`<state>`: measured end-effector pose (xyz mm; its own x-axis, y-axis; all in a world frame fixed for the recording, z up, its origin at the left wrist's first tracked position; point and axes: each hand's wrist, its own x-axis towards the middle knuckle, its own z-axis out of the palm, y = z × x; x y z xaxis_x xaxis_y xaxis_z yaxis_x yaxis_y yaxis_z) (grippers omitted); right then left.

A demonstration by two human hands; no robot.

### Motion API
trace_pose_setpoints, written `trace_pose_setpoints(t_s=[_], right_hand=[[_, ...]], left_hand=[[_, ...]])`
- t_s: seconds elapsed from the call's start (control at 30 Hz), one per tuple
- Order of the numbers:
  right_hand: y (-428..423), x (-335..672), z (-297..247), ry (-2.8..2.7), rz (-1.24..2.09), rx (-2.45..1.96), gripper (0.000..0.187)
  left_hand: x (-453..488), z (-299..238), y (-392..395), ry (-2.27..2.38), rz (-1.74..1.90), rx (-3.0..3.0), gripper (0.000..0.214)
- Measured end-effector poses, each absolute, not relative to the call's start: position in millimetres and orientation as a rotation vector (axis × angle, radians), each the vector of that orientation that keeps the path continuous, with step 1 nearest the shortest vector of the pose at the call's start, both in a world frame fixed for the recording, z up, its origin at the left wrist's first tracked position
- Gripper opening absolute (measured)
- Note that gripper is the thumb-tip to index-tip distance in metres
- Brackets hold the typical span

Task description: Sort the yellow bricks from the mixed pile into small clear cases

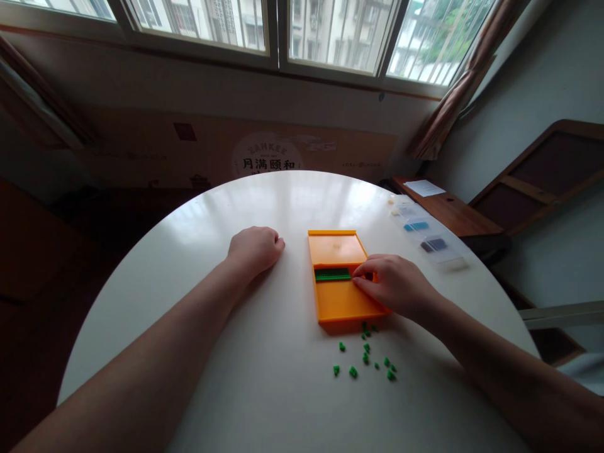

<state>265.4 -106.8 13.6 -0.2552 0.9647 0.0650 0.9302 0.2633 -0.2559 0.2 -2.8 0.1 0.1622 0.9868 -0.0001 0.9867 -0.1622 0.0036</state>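
Note:
An orange tray [337,302] lies flat on the round white table [264,390]. A green studded strip [333,274] runs across the tray's middle. My right hand [394,284] rests on the tray's right side, fingertips pinched together at the right end of the green strip; what they hold, if anything, is too small to make out. My left hand [255,248] lies as a closed fist on the bare table, left of the tray and apart from it. Several small green pieces [365,360] are scattered on the table just in front of the tray.
Clear bags [427,238] of small coloured parts lie at the table's right edge. A wooden desk [448,211] with a paper sheet stands beyond them. A wall and windows lie behind the table; a cardboard box [268,160] leans against the wall.

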Motion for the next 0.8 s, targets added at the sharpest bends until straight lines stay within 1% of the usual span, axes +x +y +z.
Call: trace_pose_setpoints(t_s=[0.33,0.47,0.57,0.67,0.8], right_hand=[[-111,269,20,-2.319,0.303,-1.679,0.018],[-114,275,29,-2.309,0.277,-1.57,0.017],[-119,279,37,-2.416,0.315,-1.381,0.017],[-127,280,45,-2.612,0.429,-1.166,0.015],[-138,278,54,-2.805,0.537,-1.053,0.02]], left_hand=[[0,0,-2,2.035,0.007,2.376,0.039],[0,1,-2,2.026,0.001,2.383,0.039],[1,3,-3,2.03,-0.012,2.376,0.04],[1,5,-4,2.038,-0.026,2.377,0.04],[2,6,-5,2.039,-0.045,2.402,0.041]])
